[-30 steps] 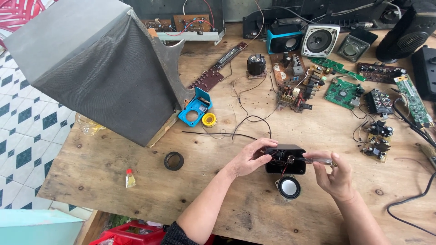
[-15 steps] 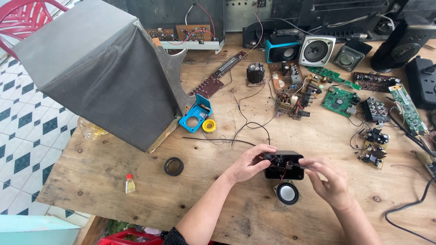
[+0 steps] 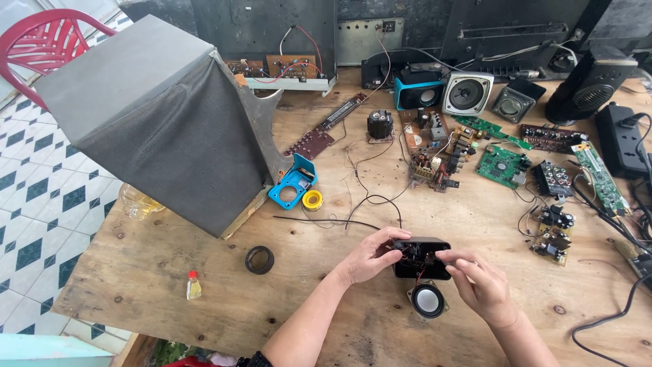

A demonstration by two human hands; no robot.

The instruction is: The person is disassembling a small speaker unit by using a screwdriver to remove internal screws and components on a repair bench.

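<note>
- Head view: your left hand [image 3: 367,257] grips the left end of the small black speaker housing [image 3: 422,257], fingers closed on it, as half a second ago.
- Your right hand [image 3: 483,284] pinches at the housing's open middle, fingertips together among the red wires.
- The housing sits just above the tabletop [image 3: 326,319], touching the loose round speaker driver [image 3: 428,300] below it, the same as before.
- The black ring [image 3: 259,259] and small bottle [image 3: 193,286] have not moved on the tabletop.
</note>
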